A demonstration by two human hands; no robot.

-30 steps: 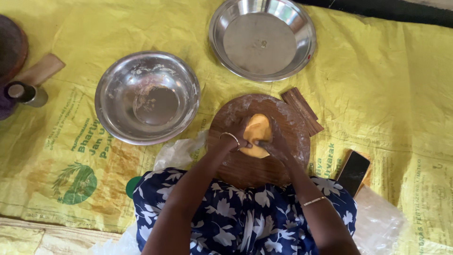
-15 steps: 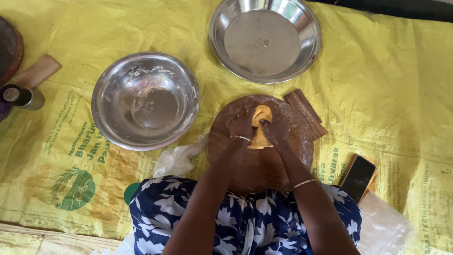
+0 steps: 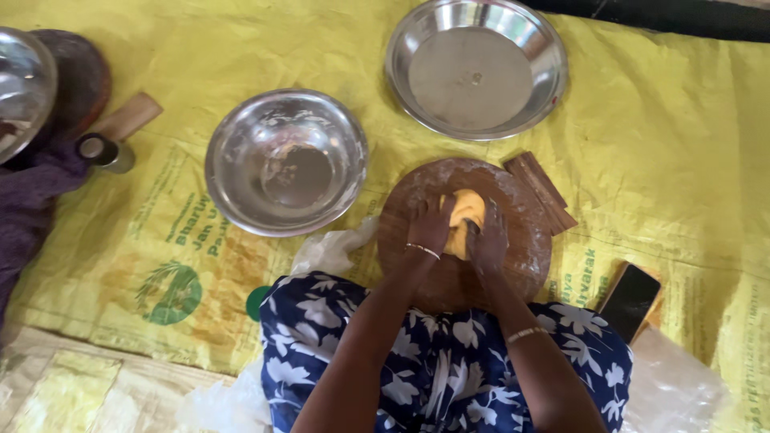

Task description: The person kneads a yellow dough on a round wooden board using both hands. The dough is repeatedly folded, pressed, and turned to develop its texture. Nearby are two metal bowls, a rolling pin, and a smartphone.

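Two bare forearms rise from the bottom centre of the frame, with no sleeves in sight. The left hand has a thin metal bangle at its wrist; the right hand has a similar bangle further down the forearm. Below them, at lower centre, is a dark blue garment printed with white flowers and leaves.

1. The dough is partly covered by the left hand and right hand.
2. The board's near edge lies under the arms and lap.
3. The bowl at far left is cut by the edge.
4. The phone hides part of a wooden piece beneath.
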